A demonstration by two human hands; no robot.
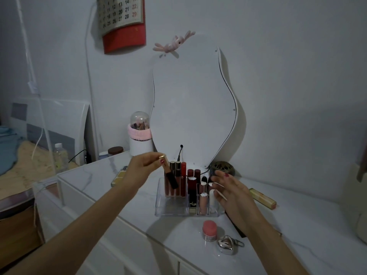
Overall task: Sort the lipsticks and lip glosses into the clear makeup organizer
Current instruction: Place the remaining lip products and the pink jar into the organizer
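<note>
— Both hands are over the clear acrylic makeup organizer (168, 207) at centre frame. What is each doing?

— Left hand (142, 169), just left of centre, is pinched on a dark brown lip gloss tube with a gold cap (170, 178), tilted, its lower end down among the tall tubes at the organizer's back left. Right hand (231, 192), right of centre, has its fingers spread, clamped on nothing, hovering beside the organizer's right edge; whether it touches I cannot tell.

— How full is the organizer?

— Largely filled, by my reading. A row of tall reddish gloss tubes (177, 180) stands upright along the back left, dark red lipsticks (193, 175) are behind the middle, and pale pink and white tubes (203, 199) sit in the front right slots. The wide front-left compartment looks bare.

— What is left outside?

— Largest first: a long gold and red stick (263, 198) lying on the white marble tabletop (297, 225) at right of frame, well apart from the organizer. Then a small jar with a pink lid (209, 230) and a silver heart-shaped case (226, 245), lower centre, near each other. Whether those two count as lip products I cannot say.

— So, nearly done?

— I'd judge so: the held gloss needs seating, then the stick.
</note>
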